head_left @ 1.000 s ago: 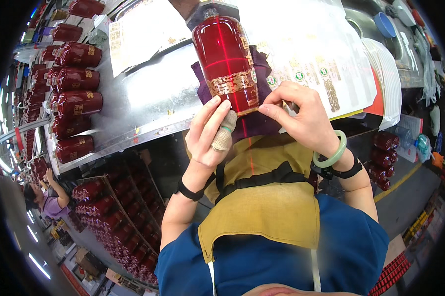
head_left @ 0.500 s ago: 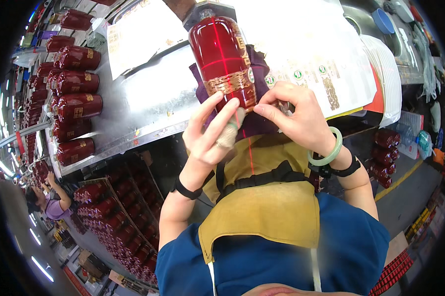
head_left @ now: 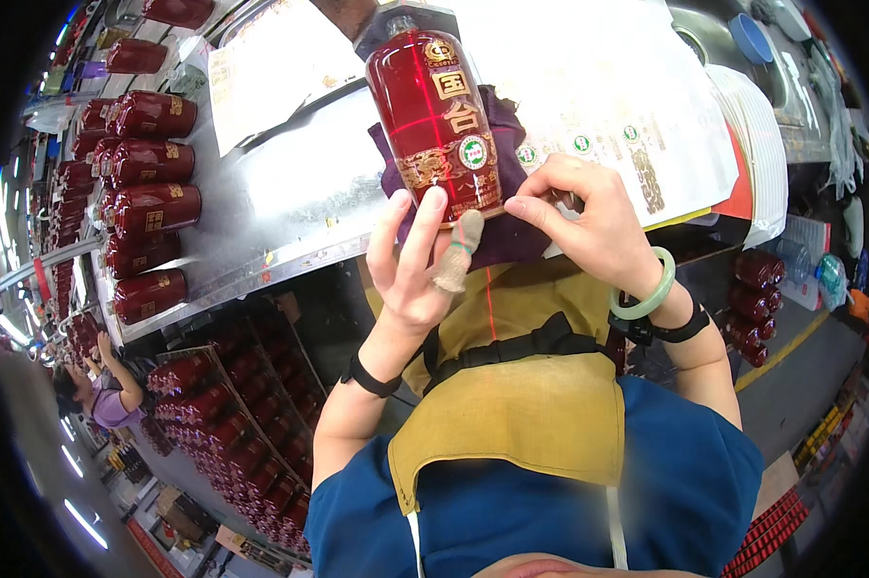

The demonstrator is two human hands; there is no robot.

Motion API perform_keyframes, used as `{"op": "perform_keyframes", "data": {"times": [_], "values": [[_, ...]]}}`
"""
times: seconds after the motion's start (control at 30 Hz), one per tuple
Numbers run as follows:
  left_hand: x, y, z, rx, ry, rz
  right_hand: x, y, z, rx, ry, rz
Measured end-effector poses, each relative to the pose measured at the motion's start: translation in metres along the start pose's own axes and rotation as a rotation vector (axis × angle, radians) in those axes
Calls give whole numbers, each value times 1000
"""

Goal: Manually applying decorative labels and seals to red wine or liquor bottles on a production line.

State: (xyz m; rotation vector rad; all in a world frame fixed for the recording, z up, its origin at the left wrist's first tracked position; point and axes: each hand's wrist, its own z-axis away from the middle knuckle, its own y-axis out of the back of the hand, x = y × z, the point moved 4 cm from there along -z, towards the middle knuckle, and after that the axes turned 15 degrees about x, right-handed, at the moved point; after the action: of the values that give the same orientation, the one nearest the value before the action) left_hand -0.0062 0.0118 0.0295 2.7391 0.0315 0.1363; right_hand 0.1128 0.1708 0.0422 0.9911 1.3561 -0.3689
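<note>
A deep red glass bottle lies on a dark purple cloth, its neck away from me. Gold lettering, a gold band and a round green-and-white decal show on its upper side. My left hand is at the near left of the base, fingers apart, fingertips at or just over the glass; a beige cloth finger cot covers its thumb. By the base's right corner, my right hand has thumb and forefinger pinched together. Something small and dark shows under its curled fingers, too hidden to name.
Beside the bottle lies a white decal sheet with gold and green prints; another printed sheet lies left. Red bottles line the bench's left end. More bottles fill racks below. A co-worker in purple stands far left.
The bottle has turned about its length, bringing the lettering and round decal from its right side to the top. My left hand has drawn back slightly, its thumb now apart from the fingers.
</note>
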Motion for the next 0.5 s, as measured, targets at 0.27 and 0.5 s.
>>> {"op": "perform_keyframes", "data": {"times": [0.27, 0.5], "values": [[-13, 1, -8, 46, 202, 183, -3, 1, 1, 30, 12, -15], [-9, 5, 7, -10, 116, 131, -2, 5, 0, 1, 2, 9]]}}
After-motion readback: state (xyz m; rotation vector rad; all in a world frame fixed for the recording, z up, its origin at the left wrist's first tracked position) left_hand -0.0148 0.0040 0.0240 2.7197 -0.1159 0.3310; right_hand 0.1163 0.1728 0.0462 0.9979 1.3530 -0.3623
